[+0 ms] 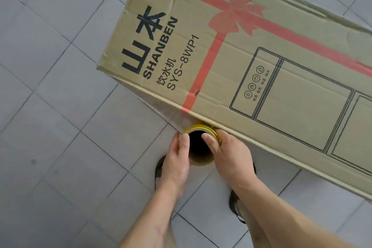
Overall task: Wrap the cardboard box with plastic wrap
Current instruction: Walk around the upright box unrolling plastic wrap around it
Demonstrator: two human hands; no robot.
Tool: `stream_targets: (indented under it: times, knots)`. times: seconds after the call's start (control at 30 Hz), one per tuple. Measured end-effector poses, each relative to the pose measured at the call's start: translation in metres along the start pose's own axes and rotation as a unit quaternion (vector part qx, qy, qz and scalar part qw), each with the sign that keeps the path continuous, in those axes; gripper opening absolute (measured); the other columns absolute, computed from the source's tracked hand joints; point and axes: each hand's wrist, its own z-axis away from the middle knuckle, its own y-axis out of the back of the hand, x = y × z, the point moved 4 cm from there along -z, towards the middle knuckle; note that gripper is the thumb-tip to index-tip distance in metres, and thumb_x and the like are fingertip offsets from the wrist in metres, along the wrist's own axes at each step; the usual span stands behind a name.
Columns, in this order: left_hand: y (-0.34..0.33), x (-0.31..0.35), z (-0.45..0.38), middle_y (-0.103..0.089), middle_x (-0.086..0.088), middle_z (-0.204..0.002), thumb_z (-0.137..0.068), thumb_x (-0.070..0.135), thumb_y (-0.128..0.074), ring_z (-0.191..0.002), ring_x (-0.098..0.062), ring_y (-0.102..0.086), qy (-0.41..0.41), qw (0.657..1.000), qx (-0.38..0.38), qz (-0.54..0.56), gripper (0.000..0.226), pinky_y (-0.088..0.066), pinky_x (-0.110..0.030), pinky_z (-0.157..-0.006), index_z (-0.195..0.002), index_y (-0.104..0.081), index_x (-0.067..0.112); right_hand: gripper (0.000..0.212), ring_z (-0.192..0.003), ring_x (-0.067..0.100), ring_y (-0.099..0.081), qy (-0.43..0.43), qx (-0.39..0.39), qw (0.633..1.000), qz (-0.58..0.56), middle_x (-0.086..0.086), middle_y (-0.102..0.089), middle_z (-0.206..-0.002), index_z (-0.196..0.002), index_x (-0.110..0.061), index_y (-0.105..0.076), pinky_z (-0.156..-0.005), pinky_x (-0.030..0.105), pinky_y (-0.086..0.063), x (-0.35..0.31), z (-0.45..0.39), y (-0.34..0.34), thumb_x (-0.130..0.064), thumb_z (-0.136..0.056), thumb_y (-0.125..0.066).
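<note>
A floor of smooth pale grey square tiles (50, 90) with thin dark grout lines fills the left side. At lower centre the left hand (177, 159) curls round the left wall of an upright roll of clear plastic wrap on a brown cardboard tube (201, 159), its thumb hooked over the rim into the dark round bore. The roll's top edge shows a glossy yellowish ring of wound film. A sheet of thin, faintly wrinkled transparent film (161, 106) stretches from the roll up and left along the shaded side face of the box. The right hand (229, 155) grips the roll's right wall in the same way, thumb inside the bore, fingers hidden behind the tube against the box edge. Below the hands, dark open sandals (235, 205) show on the person's feet. The long brown corrugated cardboard box (251, 70) lies on its side on the tiles, running up and to the right; its matte top face is creased and carries black lettering, a printed red ribbon and bow, and a black line drawing of an appliance.
</note>
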Motion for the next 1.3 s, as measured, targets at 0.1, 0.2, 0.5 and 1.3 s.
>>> stream_targets:
  times: [0.1, 0.2, 0.5, 1.3]
  knots:
    - [-0.01, -0.01, 0.016, -0.069, 0.004, -0.135, -0.07, 0.093, -0.049, -0.126, -0.015, -0.064, 0.031, 0.997, 0.003, 0.064, 0.092, -0.054, -0.046, -0.107, -0.139, -0.06, 0.032, 0.041, -0.093, 0.013, -0.056, 0.011, 0.021, 0.997, -0.076, -0.009, -0.059, -0.099, -0.11, -0.025, -0.06, -0.075, 0.028, -0.037, 0.005, 0.007, 0.005, -0.06, -0.094, -0.047]
    - [-0.01, -0.009, 0.007, -0.07, 0.007, -0.131, -0.059, 0.104, -0.046, -0.127, -0.016, -0.062, 0.002, 1.0, 0.024, 0.017, 0.103, -0.047, -0.049, -0.112, -0.132, -0.063, 0.034, 0.051, -0.104, 0.022, -0.061, 0.006, 0.001, 0.998, -0.057, -0.001, -0.066, -0.109, -0.133, -0.027, -0.052, -0.076, 0.03, -0.039, 0.012, 0.013, 0.008, -0.061, -0.097, -0.037]
    - [-0.022, 0.017, -0.004, -0.064, 0.004, -0.132, -0.065, 0.103, -0.034, -0.125, -0.017, -0.057, 0.01, 0.996, -0.032, -0.086, 0.108, -0.043, -0.039, -0.111, -0.134, -0.06, 0.025, 0.056, -0.082, 0.026, -0.057, -0.069, -0.045, 0.993, -0.08, -0.002, -0.059, -0.081, -0.106, -0.021, -0.051, -0.071, 0.037, -0.044, 0.03, 0.019, 0.002, -0.066, -0.096, -0.019]
    - [-0.109, -0.046, 0.046, -0.063, 0.008, -0.14, -0.063, 0.105, -0.036, -0.132, -0.019, -0.056, 0.048, 0.996, -0.021, 0.075, 0.092, -0.046, -0.05, -0.113, -0.134, -0.059, 0.051, 0.067, -0.092, 0.028, -0.061, 0.015, -0.085, 0.99, 0.115, -0.001, -0.059, -0.085, -0.097, -0.024, -0.054, -0.072, 0.036, -0.043, 0.099, 0.028, 0.05, -0.073, -0.092, -0.009]
